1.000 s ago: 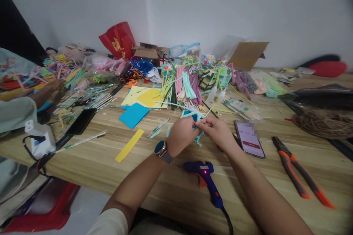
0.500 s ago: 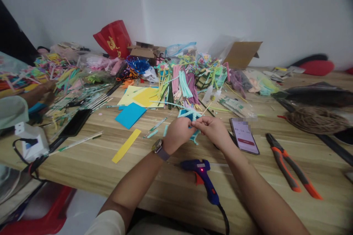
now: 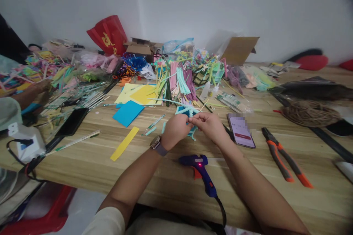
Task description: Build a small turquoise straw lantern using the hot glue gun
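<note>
view swung right | mint-blue piece (image 3: pixel 181 110) | partly under left hand (image 3: pixel 176 130), right hand (image 3: pixel 211 126)

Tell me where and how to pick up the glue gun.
Take the glue gun by its handle, probably best from the near right: it lies on its side, handle slanting that way, nozzle pointing left. The lit red light suggests power, so avoid the tip.

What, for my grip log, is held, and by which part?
Left hand and right hand hold the mint fuzzy piece near its middle; fingers hide exactly where.
</note>
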Demonstrator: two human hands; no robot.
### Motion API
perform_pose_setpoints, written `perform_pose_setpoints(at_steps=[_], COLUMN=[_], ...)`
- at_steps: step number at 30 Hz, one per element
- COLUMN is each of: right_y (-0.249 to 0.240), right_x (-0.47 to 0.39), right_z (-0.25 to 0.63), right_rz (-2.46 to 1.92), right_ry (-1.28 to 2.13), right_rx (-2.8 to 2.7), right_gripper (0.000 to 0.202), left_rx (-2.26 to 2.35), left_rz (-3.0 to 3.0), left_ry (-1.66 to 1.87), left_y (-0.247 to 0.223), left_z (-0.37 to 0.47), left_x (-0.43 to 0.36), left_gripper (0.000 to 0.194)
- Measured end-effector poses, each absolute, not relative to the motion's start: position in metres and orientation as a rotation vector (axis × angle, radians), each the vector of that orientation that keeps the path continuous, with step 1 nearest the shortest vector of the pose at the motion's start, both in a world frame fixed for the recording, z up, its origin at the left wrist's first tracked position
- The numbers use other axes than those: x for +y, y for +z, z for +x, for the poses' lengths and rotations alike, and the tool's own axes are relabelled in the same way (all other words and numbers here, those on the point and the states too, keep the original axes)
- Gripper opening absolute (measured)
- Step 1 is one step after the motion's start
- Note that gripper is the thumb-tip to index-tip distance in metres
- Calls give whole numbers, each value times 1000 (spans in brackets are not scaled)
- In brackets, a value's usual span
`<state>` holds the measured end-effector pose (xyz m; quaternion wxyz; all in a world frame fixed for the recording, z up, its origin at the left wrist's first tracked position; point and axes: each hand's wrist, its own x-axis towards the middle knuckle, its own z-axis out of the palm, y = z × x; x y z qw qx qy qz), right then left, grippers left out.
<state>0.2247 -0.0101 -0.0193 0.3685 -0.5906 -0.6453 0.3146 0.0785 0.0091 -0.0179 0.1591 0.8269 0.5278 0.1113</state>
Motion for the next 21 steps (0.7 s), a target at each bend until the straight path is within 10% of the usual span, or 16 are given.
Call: perform_pose_setpoints(at_steps=[21], right_y=[-21], right_x=[-9], right_z=[224], right_rz=[-1515], right_ry=[835], right_rx=[-1631], right_gripper=[36], left_rx=[1479], left_rz=[2365], left_ry=[333], left_y=[-19], left_z=[78], left_x=[9], left_gripper=[29])
